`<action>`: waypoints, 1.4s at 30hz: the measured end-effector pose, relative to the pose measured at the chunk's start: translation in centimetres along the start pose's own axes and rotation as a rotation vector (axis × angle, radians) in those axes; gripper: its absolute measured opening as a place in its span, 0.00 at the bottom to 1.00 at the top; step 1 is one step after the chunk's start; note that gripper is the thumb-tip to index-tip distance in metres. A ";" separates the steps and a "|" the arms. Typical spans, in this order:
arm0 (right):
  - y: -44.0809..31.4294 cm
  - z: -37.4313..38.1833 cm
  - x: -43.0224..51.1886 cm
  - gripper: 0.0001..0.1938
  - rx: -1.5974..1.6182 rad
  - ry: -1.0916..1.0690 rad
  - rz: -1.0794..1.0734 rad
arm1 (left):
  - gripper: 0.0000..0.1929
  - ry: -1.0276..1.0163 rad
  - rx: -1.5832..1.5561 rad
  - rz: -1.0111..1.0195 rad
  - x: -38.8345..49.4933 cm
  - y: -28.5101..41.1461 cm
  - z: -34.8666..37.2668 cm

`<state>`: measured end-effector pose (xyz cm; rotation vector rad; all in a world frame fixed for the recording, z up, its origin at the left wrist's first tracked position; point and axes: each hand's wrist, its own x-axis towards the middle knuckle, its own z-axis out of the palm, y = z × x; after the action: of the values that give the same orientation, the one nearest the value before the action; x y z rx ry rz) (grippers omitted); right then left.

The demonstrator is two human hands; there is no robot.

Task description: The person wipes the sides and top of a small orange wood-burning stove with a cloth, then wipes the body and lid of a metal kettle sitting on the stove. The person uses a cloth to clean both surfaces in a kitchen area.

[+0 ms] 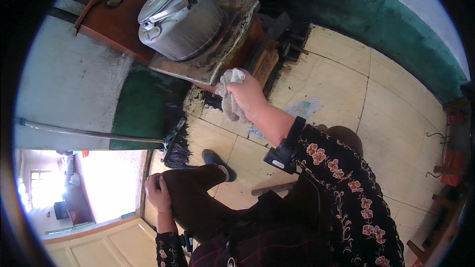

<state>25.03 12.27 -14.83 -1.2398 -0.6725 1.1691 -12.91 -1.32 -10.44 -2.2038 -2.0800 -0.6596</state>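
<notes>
My right hand (248, 91) is closed around a crumpled, greyish rag (233, 107) by the front corner of a stove. The rag hangs below my fingers, close to the edge of the worn stove top (237, 18); whether it touches cannot be told. On that top stands a large aluminium kettle (185, 26) with a lid and a black-gripped handle. My left hand (159, 194) rests on my bent knee (182, 189), holding nothing, its fingers loosely bent.
A mop (178, 152) leans by the doorway at left. Plastic bags (304, 107) lie on the tiled floor (334, 81) beyond my right forearm. A strip of wood (272, 189) lies near my legs. Metal hooks (436, 135) and red items (451, 167) are at the right edge.
</notes>
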 end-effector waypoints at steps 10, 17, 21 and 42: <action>-5.6 -4.0 4.3 0.12 0.572 0.257 0.038 | 0.05 0.019 0.023 -0.003 0.7 1.7 1.0; -3.2 -4.4 6.0 0.24 0.653 0.095 -0.031 | 0.05 0.030 0.009 -0.003 1.3 4.1 0.6; -1.9 -2.6 5.5 0.24 0.423 0.166 -0.075 | 0.05 0.049 -0.025 -0.004 1.5 4.3 0.2; -1.4 -4.2 13.7 0.22 0.084 0.262 -0.319 | 0.09 -0.011 -0.282 -0.037 0.8 2.2 -2.2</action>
<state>33.63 23.59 -17.16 -1.1413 -0.5919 0.7492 -11.40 -1.51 -7.62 -2.3139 -2.1538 -1.0033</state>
